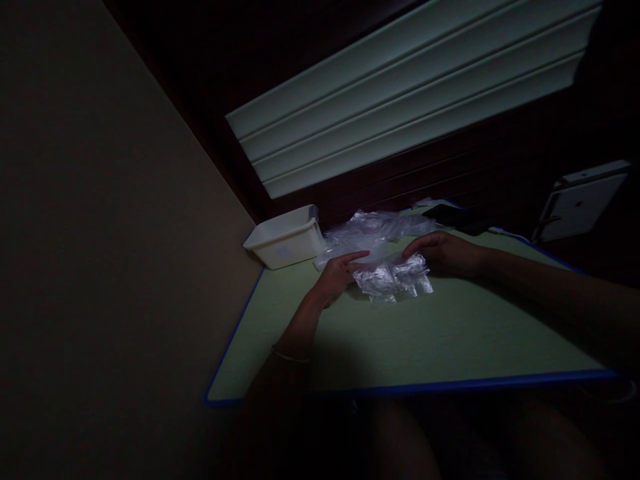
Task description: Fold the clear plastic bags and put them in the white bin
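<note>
A small stack of clear plastic bags (393, 279) spans the space between my two hands, above the table's middle. My left hand (341, 275) grips its left side, with the index finger stretched along the upper edge. At the upper right corner, my right hand (440, 252) pinches the plastic between thumb and fingers. The bags are shiny and crinkled, and their lower edges hang loose. Just behind them lies a heap of more clear plastic bags (370, 225), spread along the back of the table. The dim light hides how many layers I hold.
A white plastic bin (287, 239) stands at the table's back left corner, by the wall. The pale green table (400, 347) has a blue edge. A dark flat object (457, 217) lies at the back right. Beyond it is a white box-like device (583, 200).
</note>
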Motion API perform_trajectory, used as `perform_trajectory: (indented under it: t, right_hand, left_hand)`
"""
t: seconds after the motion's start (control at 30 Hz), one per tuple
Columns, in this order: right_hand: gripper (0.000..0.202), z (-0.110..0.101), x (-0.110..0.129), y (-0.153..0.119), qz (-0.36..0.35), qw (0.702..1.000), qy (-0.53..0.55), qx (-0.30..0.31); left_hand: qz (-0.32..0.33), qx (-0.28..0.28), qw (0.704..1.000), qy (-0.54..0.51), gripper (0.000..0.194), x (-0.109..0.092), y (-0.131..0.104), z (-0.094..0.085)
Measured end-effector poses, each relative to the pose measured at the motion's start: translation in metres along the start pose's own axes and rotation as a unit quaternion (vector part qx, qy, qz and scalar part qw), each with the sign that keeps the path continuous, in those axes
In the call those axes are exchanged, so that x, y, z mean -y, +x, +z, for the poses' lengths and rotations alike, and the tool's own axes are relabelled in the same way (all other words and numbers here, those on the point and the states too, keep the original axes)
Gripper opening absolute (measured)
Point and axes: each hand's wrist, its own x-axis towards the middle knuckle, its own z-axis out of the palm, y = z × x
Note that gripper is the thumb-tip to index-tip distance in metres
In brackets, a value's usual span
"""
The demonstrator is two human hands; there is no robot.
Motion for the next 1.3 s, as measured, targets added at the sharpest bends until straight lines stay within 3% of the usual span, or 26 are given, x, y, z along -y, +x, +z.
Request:
perform_trajectory:
  t: [0.13,0.4,0.83,0.93,1.03,1.3]
  right_hand:
    - [0.009,0.002,0.002,0.000,0.018,0.998,0.063,-0.016]
    - [0.010,0.001,0.001,0.003,-0.009,0.995,0.094,-0.040]
    - [0.014,-0.002,-0.002,0.005,-0.002,0.994,0.096,-0.048]
    - [0.014,-0.002,-0.002,0.005,-0.001,0.996,0.081,-0.047]
    - [0.015,0.000,0.000,0.004,-0.001,0.996,0.073,-0.043]
    - [0.014,0.002,0.005,0.000,-0.003,0.999,0.008,-0.034]
  left_hand:
    - [-0.031,0.033,0.998,-0.033,0.061,-0.002,-0.003,-0.002]
    - [-0.032,-0.064,0.992,-0.108,0.047,0.006,0.003,-0.005]
    - [-0.051,-0.088,0.979,-0.174,0.017,0.002,0.004,-0.004]
    - [-0.082,-0.108,0.969,-0.207,0.021,-0.001,0.006,-0.003]
    - [-0.079,-0.136,0.969,-0.192,0.033,0.000,0.008,-0.001]
    - [-0.027,-0.154,0.981,-0.114,0.026,0.004,0.005,0.002]
